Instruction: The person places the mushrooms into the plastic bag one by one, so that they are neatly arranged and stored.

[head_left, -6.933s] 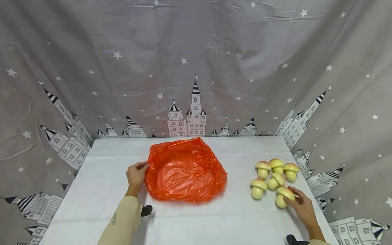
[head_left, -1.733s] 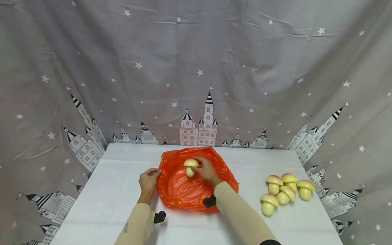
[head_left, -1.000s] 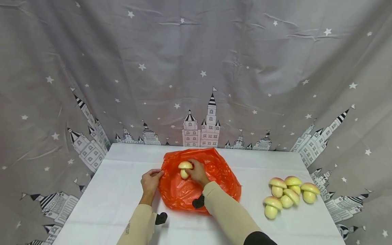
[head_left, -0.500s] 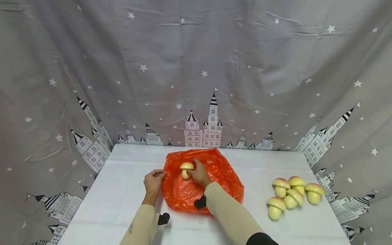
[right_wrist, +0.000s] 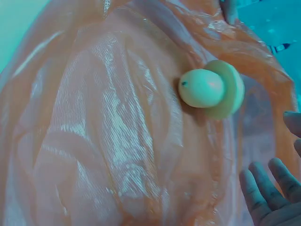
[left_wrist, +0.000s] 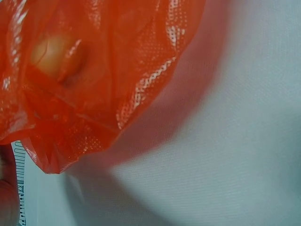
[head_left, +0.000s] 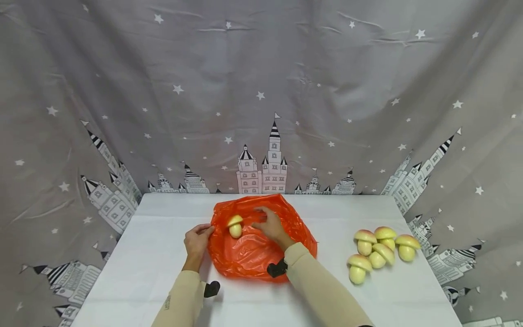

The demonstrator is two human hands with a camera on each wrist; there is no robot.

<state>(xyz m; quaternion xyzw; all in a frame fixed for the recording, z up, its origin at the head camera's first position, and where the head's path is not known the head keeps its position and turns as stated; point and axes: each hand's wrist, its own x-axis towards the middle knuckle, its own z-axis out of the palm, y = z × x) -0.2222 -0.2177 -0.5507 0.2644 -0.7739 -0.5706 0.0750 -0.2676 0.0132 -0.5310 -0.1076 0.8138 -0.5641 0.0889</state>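
A red plastic bag [head_left: 253,254] lies spread open on the white table, its rim raised all round. My left hand [head_left: 197,240] pinches the bag's left rim between thumb and fingers. Inside, near the left wall, lies a yellow toy mushroom [head_left: 235,227]; the right wrist view shows its pale stem and cap [right_wrist: 225,89] on the plastic. Over the bag's inside, to the right of that mushroom, my right hand [head_left: 271,225] has its fingers spread and holds nothing. Through the plastic, the left wrist view gives a dim outline of the mushroom [left_wrist: 54,56].
Several more yellow mushrooms with reddish caps [head_left: 377,255] stand grouped on the right side of the white table [head_left: 327,272]. Behind the table hangs a grey curtain [head_left: 204,68] printed with castles and stars.
My right hand carried a mushroom from the group on the right into the bag. It has now let go and drawn back to the right. The left hand keeps its pinch on the rim.
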